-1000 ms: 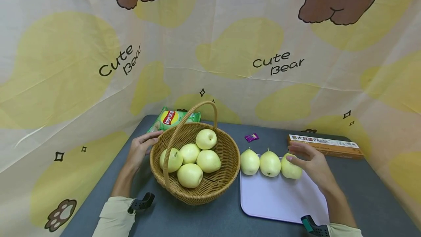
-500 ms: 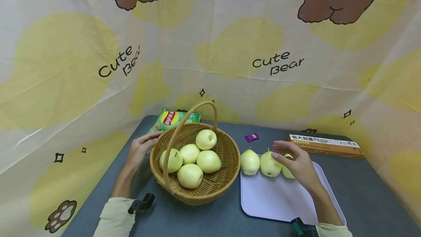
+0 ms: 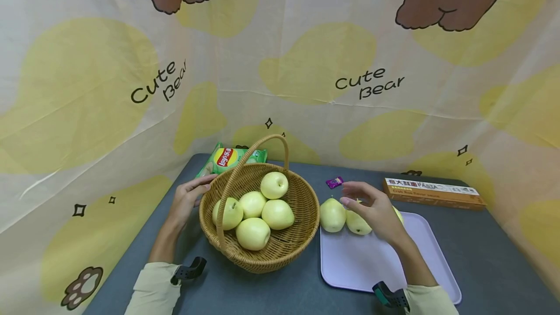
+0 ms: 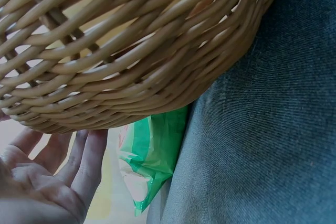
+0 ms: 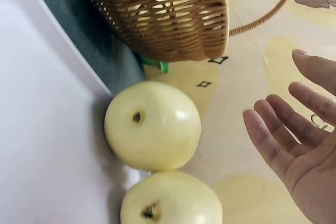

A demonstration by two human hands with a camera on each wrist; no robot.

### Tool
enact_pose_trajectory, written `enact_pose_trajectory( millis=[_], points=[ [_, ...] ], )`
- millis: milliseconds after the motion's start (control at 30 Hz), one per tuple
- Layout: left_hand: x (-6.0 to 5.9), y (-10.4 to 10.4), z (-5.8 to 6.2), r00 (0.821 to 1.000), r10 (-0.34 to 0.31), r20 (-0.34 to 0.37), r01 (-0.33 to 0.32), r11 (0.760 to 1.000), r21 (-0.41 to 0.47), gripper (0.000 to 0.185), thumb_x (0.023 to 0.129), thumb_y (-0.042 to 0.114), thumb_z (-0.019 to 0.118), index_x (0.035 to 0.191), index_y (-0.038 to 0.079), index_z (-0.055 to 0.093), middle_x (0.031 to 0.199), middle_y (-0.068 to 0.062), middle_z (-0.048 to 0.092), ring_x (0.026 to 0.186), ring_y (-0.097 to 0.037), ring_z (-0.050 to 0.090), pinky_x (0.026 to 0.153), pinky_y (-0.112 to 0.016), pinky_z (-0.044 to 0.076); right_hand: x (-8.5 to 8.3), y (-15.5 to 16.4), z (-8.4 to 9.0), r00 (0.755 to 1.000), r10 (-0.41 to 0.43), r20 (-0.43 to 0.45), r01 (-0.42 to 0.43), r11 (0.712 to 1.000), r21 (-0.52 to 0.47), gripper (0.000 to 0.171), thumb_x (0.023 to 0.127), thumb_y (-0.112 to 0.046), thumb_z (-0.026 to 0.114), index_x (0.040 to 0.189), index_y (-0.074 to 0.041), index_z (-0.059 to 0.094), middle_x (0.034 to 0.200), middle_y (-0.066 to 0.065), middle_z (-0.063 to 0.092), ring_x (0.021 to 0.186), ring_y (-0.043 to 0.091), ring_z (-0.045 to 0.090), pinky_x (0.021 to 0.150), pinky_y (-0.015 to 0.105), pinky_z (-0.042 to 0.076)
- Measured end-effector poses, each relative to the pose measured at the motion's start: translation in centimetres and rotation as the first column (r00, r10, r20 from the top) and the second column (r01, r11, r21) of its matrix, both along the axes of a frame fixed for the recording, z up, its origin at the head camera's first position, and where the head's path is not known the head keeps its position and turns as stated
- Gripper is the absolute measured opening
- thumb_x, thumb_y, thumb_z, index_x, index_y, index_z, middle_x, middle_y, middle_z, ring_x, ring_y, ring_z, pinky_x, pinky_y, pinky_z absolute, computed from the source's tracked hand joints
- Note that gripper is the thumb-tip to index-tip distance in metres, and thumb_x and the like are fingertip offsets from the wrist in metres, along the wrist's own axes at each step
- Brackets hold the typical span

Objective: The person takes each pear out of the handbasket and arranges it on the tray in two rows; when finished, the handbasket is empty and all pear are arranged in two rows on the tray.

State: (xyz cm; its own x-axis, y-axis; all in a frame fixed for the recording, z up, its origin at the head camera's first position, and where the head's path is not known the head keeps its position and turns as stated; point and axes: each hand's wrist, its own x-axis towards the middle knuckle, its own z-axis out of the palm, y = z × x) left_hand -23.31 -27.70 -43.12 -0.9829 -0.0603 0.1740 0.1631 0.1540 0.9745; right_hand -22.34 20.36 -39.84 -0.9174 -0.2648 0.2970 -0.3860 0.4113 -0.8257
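A wicker basket [image 3: 302, 208] with a hoop handle holds several pale yellow pears [image 3: 274, 184]. My left hand [image 3: 189, 197] rests with straight fingers [image 4: 86, 163] against the basket's left rim [image 4: 126, 72]. On a white tray [image 3: 363, 266] to the right stand three pears in a row; the leftmost pear [image 3: 332, 215] is in full view and the middle pear [image 3: 356, 223] is partly covered. My right hand [image 3: 372, 208] hovers open above the row, holding nothing. In the right wrist view two pears [image 5: 152, 126] lie below the open palm [image 5: 302, 156].
A green chips bag [image 3: 227, 158] lies behind the basket, a small purple wrapper [image 3: 334, 182] behind the tray, and a long pasta box [image 3: 433, 192] at the back right. The dark grey table [image 3: 494, 256] is walled by a bear-print cloth backdrop.
My right hand has let go of the rightmost pear on the tray and moved left over the row. The left hand and basket have stayed put.
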Motion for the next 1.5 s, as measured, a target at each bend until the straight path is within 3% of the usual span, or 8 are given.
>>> enact_pose_trajectory(
  millis=[167,300,400,600,900,1067,1300,1500],
  points=[
    [0.1,0.1,0.0,1.000,0.003,0.006,-0.003,1.000,-0.005,0.043,0.108,0.022,0.058,0.146,0.001,0.063,0.136,-0.010,0.070,0.107,-0.004,0.072,0.084,-0.026,0.063,-0.5,-1.4,0.9,0.998,0.055,-0.012,-0.055,0.998,-0.014,0.037,0.103,-0.023,0.073,0.138,-0.016,0.068,0.129,0.009,0.072,0.116,0.014,0.067,0.097,0.028,0.057],
    [0.0,0.1,0.1,1.000,0.000,0.002,0.000,1.000,-0.005,0.043,0.109,0.022,0.058,0.146,0.001,0.063,0.141,-0.019,0.066,0.109,-0.006,0.072,0.084,-0.027,0.063,-0.7,-2.3,1.5,0.994,0.105,0.004,-0.105,0.994,-0.008,0.039,0.105,-0.026,0.070,0.141,-0.013,0.065,0.133,0.015,0.070,0.112,0.020,0.071,0.094,0.040,0.062],
    [0.0,0.1,0.0,1.000,0.000,-0.002,0.000,1.000,-0.005,0.043,0.109,0.022,0.058,0.145,0.001,0.064,0.139,-0.016,0.068,0.108,-0.007,0.073,0.084,-0.027,0.063,-0.8,-3.0,2.0,0.991,0.135,0.024,-0.135,0.991,0.001,0.040,0.106,-0.029,0.068,0.143,-0.015,0.064,0.135,0.015,0.069,0.108,0.024,0.073,0.093,0.049,0.062],
    [0.0,0.1,0.0,1.000,0.003,-0.004,-0.003,1.000,-0.007,0.042,0.108,0.022,0.059,0.145,0.002,0.065,0.131,-0.004,0.073,0.106,-0.006,0.073,0.083,-0.027,0.063,-1.0,-4.3,3.1,0.987,0.159,0.010,-0.159,0.986,0.042,0.039,0.106,-0.032,0.069,0.143,-0.021,0.064,0.133,0.010,0.070,0.107,0.021,0.073,0.094,0.041,0.061],
    [0.1,0.1,-0.1,1.000,0.013,-0.003,-0.013,1.000,-0.006,0.042,0.108,0.022,0.058,0.144,0.001,0.065,0.135,-0.011,0.071,0.106,-0.005,0.073,0.083,-0.027,0.064,-1.5,-6.7,4.6,0.973,0.228,0.021,-0.229,0.971,0.071,0.040,0.105,-0.036,0.070,0.142,-0.023,0.065,0.129,0.004,0.072,0.116,0.020,0.068,0.098,0.050,0.056],
    [0.2,0.1,-0.1,1.000,0.017,-0.006,-0.017,1.000,-0.009,0.042,0.108,0.021,0.059,0.143,0.000,0.065,0.133,-0.008,0.072,0.104,-0.004,0.073,0.082,-0.027,0.064,-1.8,-8.1,5.5,0.968,0.249,0.039,-0.252,0.963,0.094,0.039,0.104,-0.038,0.070,0.139,-0.024,0.067,0.126,0.003,0.073,0.116,0.018,0.066,0.097,0.048,0.056],
    [0.2,0.2,-0.1,1.000,0.013,-0.009,-0.013,1.000,-0.016,0.042,0.108,0.022,0.059,0.143,0.000,0.065,0.138,-0.018,0.068,0.104,-0.005,0.073,0.082,-0.027,0.064,-2.4,-9.9,6.4,0.954,0.298,0.027,-0.299,0.949,0.097,0.036,0.104,-0.035,0.070,0.137,-0.023,0.069,0.121,-0.003,0.073,0.114,0.016,0.067,0.098,0.047,0.055],
    [0.1,0.1,-0.1,1.000,0.016,-0.018,-0.016,1.000,-0.017,0.041,0.108,0.021,0.059,0.143,0.000,0.066,0.136,-0.013,0.071,0.104,-0.006,0.073,0.081,-0.027,0.064,-2.9,-11.6,6.7,0.936,0.351,0.024,-0.352,0.934,0.061,0.035,0.103,-0.032,0.071,0.136,-0.021,0.069,0.119,-0.002,0.073,0.113,0.017,0.068,0.099,0.045,0.055]
  ],
)
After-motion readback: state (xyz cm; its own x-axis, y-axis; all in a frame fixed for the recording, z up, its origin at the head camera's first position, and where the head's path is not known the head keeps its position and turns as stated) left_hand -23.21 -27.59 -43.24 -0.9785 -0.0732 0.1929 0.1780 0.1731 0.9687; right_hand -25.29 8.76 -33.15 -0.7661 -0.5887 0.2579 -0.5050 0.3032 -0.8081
